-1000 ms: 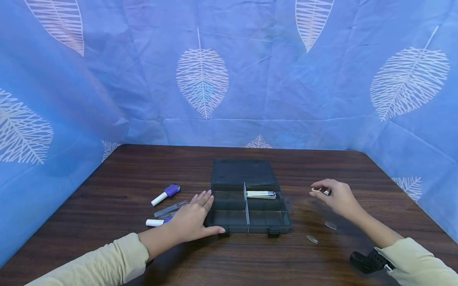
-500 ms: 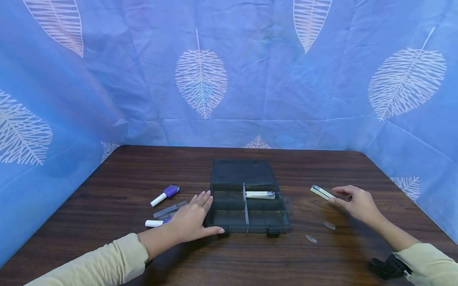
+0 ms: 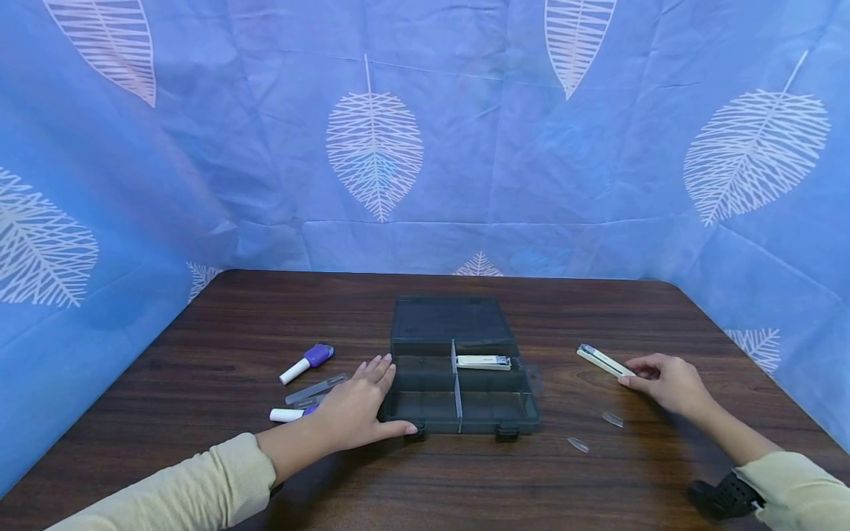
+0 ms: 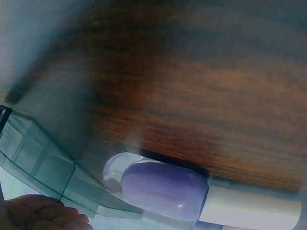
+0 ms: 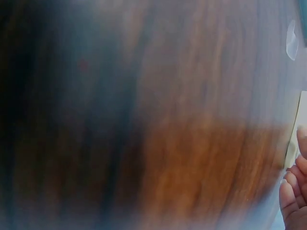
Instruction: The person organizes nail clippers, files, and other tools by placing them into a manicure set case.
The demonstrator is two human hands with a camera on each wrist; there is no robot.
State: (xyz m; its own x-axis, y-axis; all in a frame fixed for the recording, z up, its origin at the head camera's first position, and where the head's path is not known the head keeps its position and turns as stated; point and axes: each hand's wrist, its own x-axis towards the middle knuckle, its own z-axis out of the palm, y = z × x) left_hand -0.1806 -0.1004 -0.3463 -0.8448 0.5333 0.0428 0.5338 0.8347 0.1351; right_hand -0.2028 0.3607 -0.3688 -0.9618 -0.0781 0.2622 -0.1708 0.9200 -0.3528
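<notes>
My left hand [image 3: 355, 413] lies flat, fingers relaxed, steadying the organizer box [image 3: 458, 394]; my right fingers [image 3: 631, 371] pinch the nail clipper [image 3: 603, 361] on the bench [image 3: 425, 479].

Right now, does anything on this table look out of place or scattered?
Only mildly. One nail clipper lies in the open organizer box, while another sits outside by the right hand. Two small clear pieces lie loose on the table. Nothing looks spilled or damaged.

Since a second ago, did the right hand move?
Yes. The right hand moved right and nearer the camera, away from the grey box, and the nail clipper it touches now lies on the table.
</notes>
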